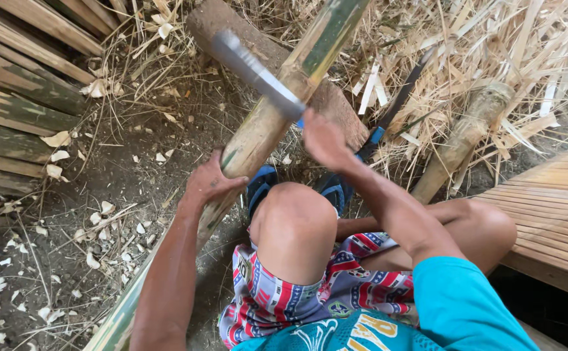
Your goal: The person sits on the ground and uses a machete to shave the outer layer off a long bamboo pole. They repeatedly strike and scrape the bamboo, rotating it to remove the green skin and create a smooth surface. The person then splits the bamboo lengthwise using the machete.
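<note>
In the head view, a bamboo pole (264, 123) is laid slanting over a wooden chopping block (336, 107) and is being trimmed. The left hand (209, 182) is wrapped closed around the pole just below the block. The right hand (323, 140) is clenched on the handle of a machete (254, 71), whose blade is blurred against the pole above the block. The next cut seems to call for a steady pole and a controlled blade angle.
</note>
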